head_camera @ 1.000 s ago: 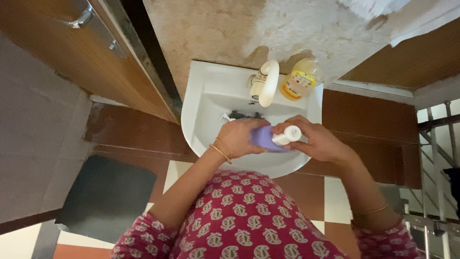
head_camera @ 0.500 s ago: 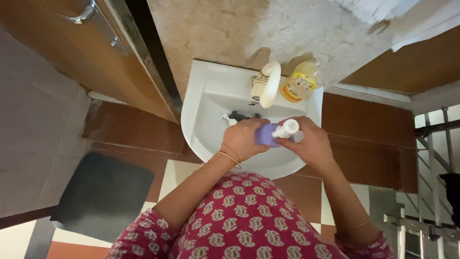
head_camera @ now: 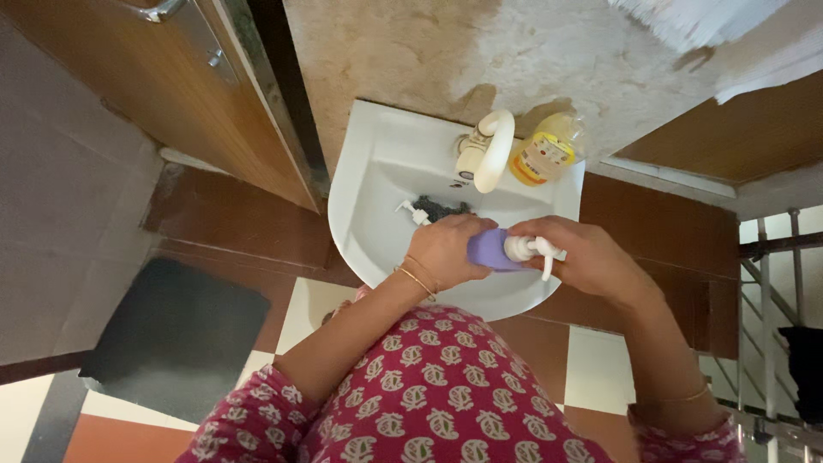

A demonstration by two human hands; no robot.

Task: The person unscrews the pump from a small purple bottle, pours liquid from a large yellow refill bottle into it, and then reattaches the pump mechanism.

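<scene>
Purple bottle (head_camera: 489, 249) lies horiz, pump (head_camera: 530, 249) twd right hand (head_camera: 591, 257), left hand (head_camera: 446, 250) on base

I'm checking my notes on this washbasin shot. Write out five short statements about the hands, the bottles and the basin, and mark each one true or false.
1. The left hand grips the purple bottle. True.
2. The right hand is on the white pump top of that bottle. True.
3. The yellow bottle lies inside the bowl. False: it stands on the white basin rim, right of the white tap.
4. The purple bottle rests on the floor. False: it is held over the basin.
5. A dark mat lies on the floor left of the basin. True.
</scene>
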